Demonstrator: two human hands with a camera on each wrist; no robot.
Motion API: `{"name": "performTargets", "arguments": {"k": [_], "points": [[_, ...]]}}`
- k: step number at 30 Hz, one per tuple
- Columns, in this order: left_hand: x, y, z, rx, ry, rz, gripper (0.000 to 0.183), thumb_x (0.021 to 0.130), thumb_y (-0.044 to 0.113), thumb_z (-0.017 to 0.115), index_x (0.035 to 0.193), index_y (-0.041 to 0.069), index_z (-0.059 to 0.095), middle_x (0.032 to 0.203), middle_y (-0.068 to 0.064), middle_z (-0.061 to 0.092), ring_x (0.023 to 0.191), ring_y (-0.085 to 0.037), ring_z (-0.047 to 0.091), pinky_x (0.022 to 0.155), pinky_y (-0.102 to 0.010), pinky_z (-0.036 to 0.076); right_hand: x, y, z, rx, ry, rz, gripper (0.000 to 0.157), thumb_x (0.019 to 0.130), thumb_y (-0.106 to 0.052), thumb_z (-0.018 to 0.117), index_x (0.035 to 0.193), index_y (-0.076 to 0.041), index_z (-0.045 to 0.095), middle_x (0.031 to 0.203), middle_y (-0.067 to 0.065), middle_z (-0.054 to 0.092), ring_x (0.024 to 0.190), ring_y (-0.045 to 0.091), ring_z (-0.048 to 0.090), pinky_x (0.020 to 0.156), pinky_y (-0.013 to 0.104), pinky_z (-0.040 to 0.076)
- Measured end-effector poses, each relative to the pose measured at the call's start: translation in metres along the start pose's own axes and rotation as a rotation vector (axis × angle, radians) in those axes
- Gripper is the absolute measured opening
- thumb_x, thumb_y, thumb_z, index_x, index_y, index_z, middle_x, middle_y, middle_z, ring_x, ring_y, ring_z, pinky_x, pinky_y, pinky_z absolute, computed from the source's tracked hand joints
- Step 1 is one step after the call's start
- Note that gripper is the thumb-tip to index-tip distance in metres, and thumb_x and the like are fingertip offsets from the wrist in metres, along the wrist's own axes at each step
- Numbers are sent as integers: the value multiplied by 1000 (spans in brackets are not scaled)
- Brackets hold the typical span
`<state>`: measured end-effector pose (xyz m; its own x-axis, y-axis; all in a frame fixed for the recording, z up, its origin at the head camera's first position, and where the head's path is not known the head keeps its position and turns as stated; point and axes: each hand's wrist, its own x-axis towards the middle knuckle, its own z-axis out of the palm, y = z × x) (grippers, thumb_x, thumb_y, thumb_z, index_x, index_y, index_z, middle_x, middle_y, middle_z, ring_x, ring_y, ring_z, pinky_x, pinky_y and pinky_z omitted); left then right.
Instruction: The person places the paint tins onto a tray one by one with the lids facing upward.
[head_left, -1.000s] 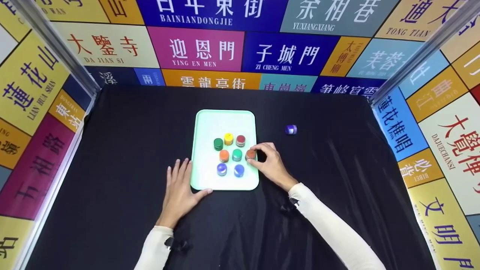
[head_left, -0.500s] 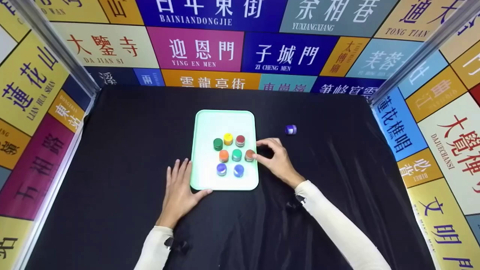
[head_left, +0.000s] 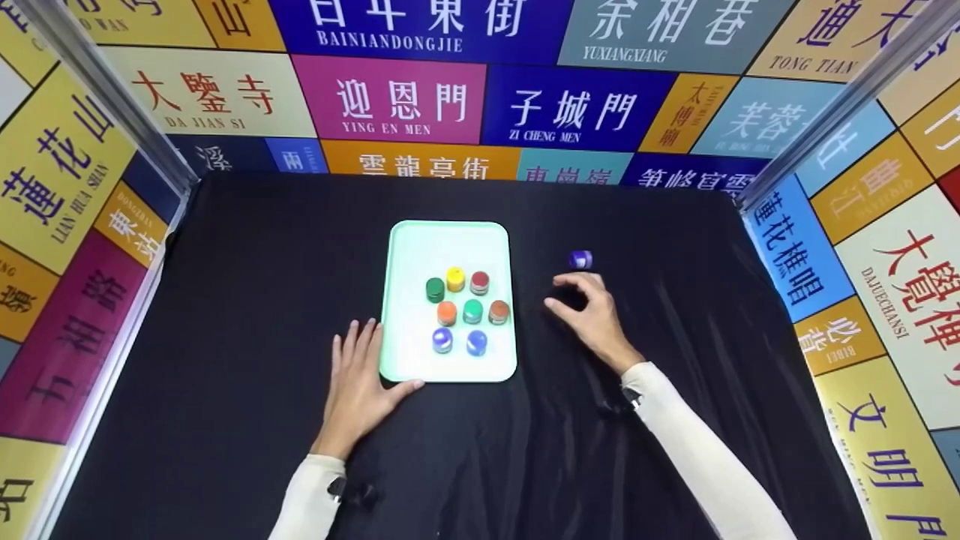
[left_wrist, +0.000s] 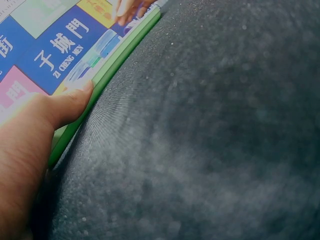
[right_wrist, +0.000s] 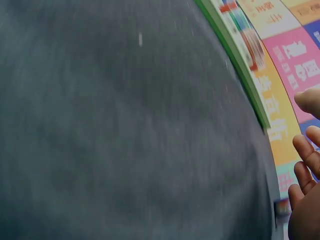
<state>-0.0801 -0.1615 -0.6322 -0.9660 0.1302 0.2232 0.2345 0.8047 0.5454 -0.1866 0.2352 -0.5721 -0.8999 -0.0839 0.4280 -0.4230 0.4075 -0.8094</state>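
A pale green tray point(head_left: 450, 368) lies on the black cloth. My left hand point(head_left: 358, 401) rests at its lower left corner, fingers stretched along the left edge and thumb point(left_wrist: 77, 102) at the front edge. Small paint jars stand on the tray: yellow point(head_left: 455, 280), dark red point(head_left: 479, 283), dark green point(head_left: 435, 290), orange point(head_left: 447, 313), green point(head_left: 472, 311), brown point(head_left: 499, 312), violet-blue point(head_left: 442, 340) and blue point(head_left: 476, 343). Off the tray to the right sits a purple jar point(head_left: 580, 259). My right hand point(head_left: 596, 319) is just below it, thumb and fingers apart, holding nothing.
Black cloth point(head_left: 262, 285) covers the table, creased on the right. Panels printed with large characters point(head_left: 409, 100) enclose the back and both sides, with metal posts point(head_left: 832, 105) at the corners. The tray's far part point(head_left: 446, 244) carries no jars.
My right hand has let go of the brown jar at the tray's right edge and moved right toward the purple jar. My left hand has stayed at the tray corner.
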Motion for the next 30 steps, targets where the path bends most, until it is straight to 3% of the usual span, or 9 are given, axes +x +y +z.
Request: {"name": "performTargets", "arguments": {"k": [4,8,15,18,24,30], "points": [[0,0,0,5,4,0,119,86,68,84,169,-3,37,175,-25,36,168,-45,18,137,-61,0,2,9,-13,-7,38,45,34,85,12,88,117,12,76,116,31,74,114,46,58,100,49,46],[0,0,0,10,4,-2,120,85,70,84,169,-3,37,175,-25,36,168,-45,18,137,-61,1,5,34,-23,6,78,76,35,85,13,87,118,15,75,115,31,74,115,48,56,99,62,43],[0,-1,1,5,5,4,120,86,69,84,169,-3,37,175,-25,36,168,-46,18,137,-61,1,12,63,-44,-41,105,96,36,85,3,93,119,5,80,116,21,78,115,35,60,98,48,45],[-1,-1,1,7,6,3,120,86,68,84,169,-2,37,175,-25,36,168,-46,18,137,-62,1,16,67,-50,-53,112,108,36,86,-2,93,120,3,80,118,18,78,117,30,61,99,43,45],[-2,-2,1,16,4,1,120,86,69,84,170,-2,36,175,-24,36,168,-45,18,137,-62,2,19,77,-58,-92,91,168,43,88,-8,93,126,4,77,124,16,77,119,27,58,102,42,46],[-1,-2,1,16,1,4,119,86,69,84,170,-2,36,175,-24,36,168,-45,18,137,-61,1,23,85,-60,-117,57,200,45,89,-9,93,130,1,76,128,17,75,121,26,57,103,32,43]]}}
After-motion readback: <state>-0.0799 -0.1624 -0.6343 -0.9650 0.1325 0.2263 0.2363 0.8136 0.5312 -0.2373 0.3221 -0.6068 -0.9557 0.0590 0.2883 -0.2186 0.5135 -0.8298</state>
